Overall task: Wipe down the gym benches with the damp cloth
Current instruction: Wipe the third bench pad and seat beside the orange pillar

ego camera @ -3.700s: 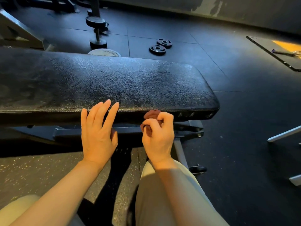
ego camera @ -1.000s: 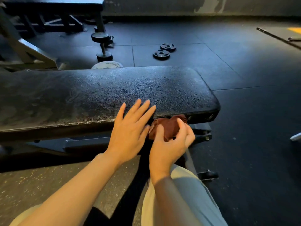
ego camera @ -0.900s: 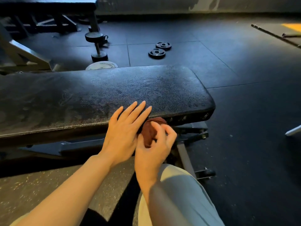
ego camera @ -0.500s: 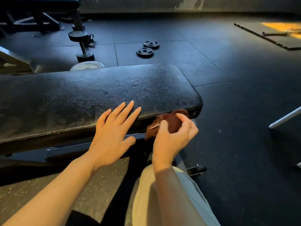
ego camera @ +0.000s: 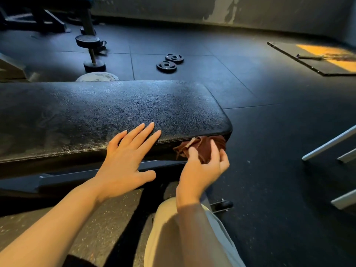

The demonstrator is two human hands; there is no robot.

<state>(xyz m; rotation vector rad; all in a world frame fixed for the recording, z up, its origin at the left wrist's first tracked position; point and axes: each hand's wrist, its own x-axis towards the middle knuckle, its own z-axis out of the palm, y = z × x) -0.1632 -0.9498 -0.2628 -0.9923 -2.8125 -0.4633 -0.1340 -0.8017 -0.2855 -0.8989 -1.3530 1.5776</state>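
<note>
A black padded gym bench (ego camera: 107, 110) stretches across the view from the left, and its pad ends at a rounded right corner. My left hand (ego camera: 127, 160) lies flat with straight fingers on the pad's near edge. My right hand (ego camera: 202, 170) holds a crumpled dark red-brown cloth (ego camera: 200, 146) against the pad's near side, just under the right corner. Part of the cloth is hidden behind my fingers. The bench's metal frame (ego camera: 77, 177) runs below the pad.
Two small weight plates (ego camera: 169, 62) lie on the black rubber floor beyond the bench. A dumbbell (ego camera: 91, 53) and a pale plate (ego camera: 97, 77) sit behind the pad. White metal bars (ego camera: 327, 145) stand at the right. My knee (ego camera: 173, 237) is below.
My right hand has carried the cloth rightward along the pad's near side to the right corner. My left hand stays flat on the near edge.
</note>
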